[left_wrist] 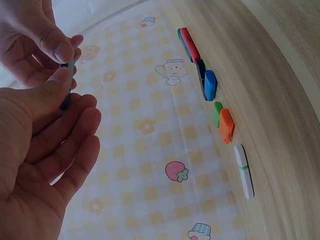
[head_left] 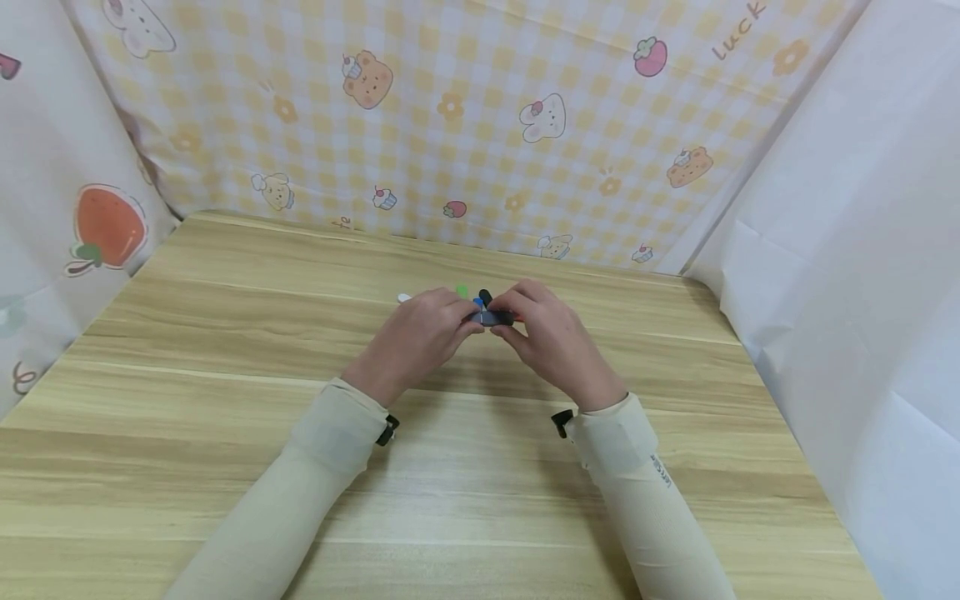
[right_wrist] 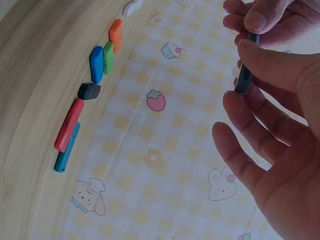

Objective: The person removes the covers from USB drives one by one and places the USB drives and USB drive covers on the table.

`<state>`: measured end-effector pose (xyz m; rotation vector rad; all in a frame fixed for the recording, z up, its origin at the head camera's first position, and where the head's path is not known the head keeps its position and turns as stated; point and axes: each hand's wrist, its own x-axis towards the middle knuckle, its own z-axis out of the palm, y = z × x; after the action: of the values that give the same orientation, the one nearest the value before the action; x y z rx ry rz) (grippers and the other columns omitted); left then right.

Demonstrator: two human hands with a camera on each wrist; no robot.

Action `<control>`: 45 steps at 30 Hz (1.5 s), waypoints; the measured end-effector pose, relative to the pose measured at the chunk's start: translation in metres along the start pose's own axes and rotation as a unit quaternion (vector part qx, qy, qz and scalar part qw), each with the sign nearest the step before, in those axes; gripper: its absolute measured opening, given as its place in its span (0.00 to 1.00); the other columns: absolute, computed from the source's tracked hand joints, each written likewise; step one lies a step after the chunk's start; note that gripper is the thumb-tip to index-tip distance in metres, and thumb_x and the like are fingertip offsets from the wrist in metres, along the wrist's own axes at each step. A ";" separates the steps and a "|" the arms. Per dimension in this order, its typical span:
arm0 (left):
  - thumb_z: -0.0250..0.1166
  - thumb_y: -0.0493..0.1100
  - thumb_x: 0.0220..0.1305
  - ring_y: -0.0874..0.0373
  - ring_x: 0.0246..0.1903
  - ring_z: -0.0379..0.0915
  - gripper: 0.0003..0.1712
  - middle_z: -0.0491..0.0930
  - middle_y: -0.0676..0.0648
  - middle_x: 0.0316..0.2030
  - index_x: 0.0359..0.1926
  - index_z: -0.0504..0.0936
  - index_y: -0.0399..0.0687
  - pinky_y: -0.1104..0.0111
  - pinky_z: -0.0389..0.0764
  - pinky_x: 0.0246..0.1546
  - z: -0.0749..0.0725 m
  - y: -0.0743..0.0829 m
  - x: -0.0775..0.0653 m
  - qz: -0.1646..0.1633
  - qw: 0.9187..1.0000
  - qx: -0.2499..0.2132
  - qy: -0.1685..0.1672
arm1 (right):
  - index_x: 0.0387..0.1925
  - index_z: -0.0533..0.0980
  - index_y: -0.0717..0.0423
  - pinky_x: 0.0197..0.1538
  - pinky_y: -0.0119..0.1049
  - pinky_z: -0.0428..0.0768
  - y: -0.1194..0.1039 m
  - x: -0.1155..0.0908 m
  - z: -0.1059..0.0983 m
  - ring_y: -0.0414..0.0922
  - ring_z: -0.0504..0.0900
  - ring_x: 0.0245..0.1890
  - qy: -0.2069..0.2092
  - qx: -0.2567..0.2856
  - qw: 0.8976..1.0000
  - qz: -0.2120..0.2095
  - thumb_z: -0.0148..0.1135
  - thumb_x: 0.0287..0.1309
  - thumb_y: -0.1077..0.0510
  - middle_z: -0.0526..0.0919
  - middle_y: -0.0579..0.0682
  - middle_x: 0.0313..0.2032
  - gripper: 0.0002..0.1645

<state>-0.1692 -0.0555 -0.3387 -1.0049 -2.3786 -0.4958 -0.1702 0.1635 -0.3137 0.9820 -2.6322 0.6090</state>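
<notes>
Both hands meet over the far middle of the table and share a small flat dark grey marker (head_left: pixel 497 318), held level. My left hand (head_left: pixel 422 335) pinches its left end between thumb and forefinger. The right end is pinched the same way by my right hand (head_left: pixel 553 340). A thin pale seam crosses the marker between the hands in the head view. In the right wrist view the marker's dark end (right_wrist: pixel 243 81) pokes past the right thumb, while the other right fingers are loosely spread. Fingers cover much of the marker.
Similar flat markers lie in a row on the table (head_left: pixel 465 483) beyond the hands: red (right_wrist: pixel 69 125), teal (right_wrist: pixel 62 159), black (right_wrist: pixel 89 91), blue (right_wrist: pixel 96 65), green (right_wrist: pixel 108 59), orange (right_wrist: pixel 115 36) and white (left_wrist: pixel 243 171). A checked curtain (head_left: pixel 450 150) hangs behind.
</notes>
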 end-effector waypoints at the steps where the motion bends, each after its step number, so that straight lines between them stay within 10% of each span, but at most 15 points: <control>1: 0.72 0.42 0.73 0.54 0.34 0.81 0.11 0.88 0.44 0.35 0.44 0.90 0.35 0.67 0.87 0.36 0.000 0.000 0.000 0.000 1.000 -0.001 -0.001 | 0.49 0.86 0.58 0.55 0.38 0.90 0.000 0.000 0.000 0.47 0.86 0.50 0.000 0.000 1.000 -0.001 0.77 0.63 0.64 0.85 0.51 0.48 0.13; 45: 0.73 0.40 0.72 0.49 0.35 0.86 0.11 0.91 0.42 0.36 0.45 0.89 0.33 0.57 0.90 0.47 -0.006 -0.004 0.002 -0.006 0.999 -0.048 -0.016 | 0.49 0.84 0.61 0.56 0.41 0.90 0.001 0.001 -0.002 0.47 0.88 0.48 -0.014 0.040 0.999 -0.011 0.75 0.64 0.66 0.83 0.52 0.46 0.13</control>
<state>-0.1715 -0.0594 -0.3332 -1.0490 -2.4105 -0.6066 -0.1717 0.1644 -0.3119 1.0488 -2.6355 0.7043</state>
